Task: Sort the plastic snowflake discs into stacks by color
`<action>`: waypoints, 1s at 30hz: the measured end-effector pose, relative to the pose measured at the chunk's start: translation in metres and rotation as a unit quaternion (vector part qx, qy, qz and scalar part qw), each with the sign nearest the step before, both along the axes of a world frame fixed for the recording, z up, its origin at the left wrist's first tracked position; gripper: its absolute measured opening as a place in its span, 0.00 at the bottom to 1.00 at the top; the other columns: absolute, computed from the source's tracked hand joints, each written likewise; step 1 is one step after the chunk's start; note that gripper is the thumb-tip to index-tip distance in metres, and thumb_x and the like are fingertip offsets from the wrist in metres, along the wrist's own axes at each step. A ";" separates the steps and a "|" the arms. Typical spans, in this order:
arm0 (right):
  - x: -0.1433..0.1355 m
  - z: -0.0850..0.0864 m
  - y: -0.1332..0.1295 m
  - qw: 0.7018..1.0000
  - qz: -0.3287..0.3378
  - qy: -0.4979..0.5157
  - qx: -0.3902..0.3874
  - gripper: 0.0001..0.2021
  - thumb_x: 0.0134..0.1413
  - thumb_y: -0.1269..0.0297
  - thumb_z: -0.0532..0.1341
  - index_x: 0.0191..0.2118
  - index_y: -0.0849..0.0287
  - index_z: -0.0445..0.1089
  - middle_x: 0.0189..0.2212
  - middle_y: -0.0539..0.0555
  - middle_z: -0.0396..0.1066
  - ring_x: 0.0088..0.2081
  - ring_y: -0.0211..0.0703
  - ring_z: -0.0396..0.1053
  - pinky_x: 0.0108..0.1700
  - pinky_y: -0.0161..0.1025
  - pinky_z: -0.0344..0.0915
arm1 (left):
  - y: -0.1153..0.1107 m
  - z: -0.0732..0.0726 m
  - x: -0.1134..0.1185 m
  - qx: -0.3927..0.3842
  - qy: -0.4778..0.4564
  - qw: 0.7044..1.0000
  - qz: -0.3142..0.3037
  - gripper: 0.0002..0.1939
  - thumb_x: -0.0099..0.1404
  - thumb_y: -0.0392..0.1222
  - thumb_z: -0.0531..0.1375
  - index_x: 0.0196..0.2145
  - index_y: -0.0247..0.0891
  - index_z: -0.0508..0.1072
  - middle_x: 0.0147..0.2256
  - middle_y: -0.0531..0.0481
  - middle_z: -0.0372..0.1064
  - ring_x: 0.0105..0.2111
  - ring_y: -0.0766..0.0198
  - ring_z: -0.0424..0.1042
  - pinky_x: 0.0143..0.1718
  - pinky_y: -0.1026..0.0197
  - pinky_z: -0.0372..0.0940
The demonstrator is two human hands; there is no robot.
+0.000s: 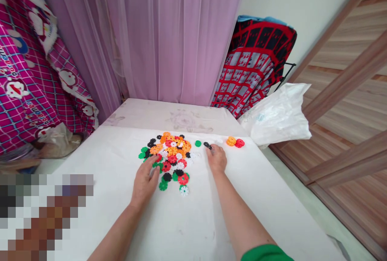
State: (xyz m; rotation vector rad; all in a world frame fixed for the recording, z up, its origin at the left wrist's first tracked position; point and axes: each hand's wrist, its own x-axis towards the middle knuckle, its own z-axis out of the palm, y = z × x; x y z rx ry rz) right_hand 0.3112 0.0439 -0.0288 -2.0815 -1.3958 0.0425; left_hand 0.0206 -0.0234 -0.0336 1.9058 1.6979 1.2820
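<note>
A loose heap of plastic snowflake building discs point(172, 151) in orange, red, white, black and green lies on the white-covered table point(181, 224). At the heap's left side, my left hand point(146, 180) has its fingers apart, the fingertips over red and green discs. My right hand point(217, 159) is closed in a pinch at the black discs point(207, 145), close to the table top. Just left of them lies a green disc point(198, 143), apart from the heap. Orange discs point(231, 141) and red discs point(240, 143) lie together beyond my right hand.
A white plastic bag point(278, 113) stands at the table's right far edge. Behind the table hang purple curtains point(172, 35). A red-and-black patterned cloth point(256, 59) drapes at the back right, and a wooden wardrobe point(347, 91) stands on the right. Blurred blocks cover the lower left corner.
</note>
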 end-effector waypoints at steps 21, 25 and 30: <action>-0.001 -0.003 -0.003 0.999 0.041 0.015 -0.004 0.16 0.56 0.66 0.54 0.48 0.59 0.71 0.41 0.55 0.72 0.41 0.42 0.68 0.47 0.37 0.61 | 0.002 0.004 0.003 -0.017 0.009 1.000 0.019 0.19 0.64 0.46 0.52 0.51 0.43 0.72 0.52 0.47 0.72 0.52 0.57 0.70 0.54 0.52 0.65; -0.010 -0.004 -0.036 0.995 0.090 0.046 0.011 0.13 0.54 0.67 0.53 0.40 0.57 0.74 0.37 0.53 0.73 0.37 0.40 0.69 0.45 0.36 0.63 | 0.001 0.007 0.005 -0.020 0.005 0.999 0.028 0.19 0.64 0.44 0.51 0.51 0.43 0.71 0.52 0.48 0.72 0.52 0.57 0.70 0.54 0.52 0.66; -0.034 -0.001 -0.069 0.974 0.220 0.047 0.006 0.10 0.53 0.67 0.56 0.34 0.53 0.75 0.35 0.50 0.75 0.37 0.39 0.70 0.43 0.34 0.63 | 0.003 0.005 0.005 -0.026 0.010 0.999 0.024 0.20 0.64 0.43 0.50 0.50 0.42 0.72 0.52 0.47 0.72 0.53 0.57 0.70 0.53 0.52 0.66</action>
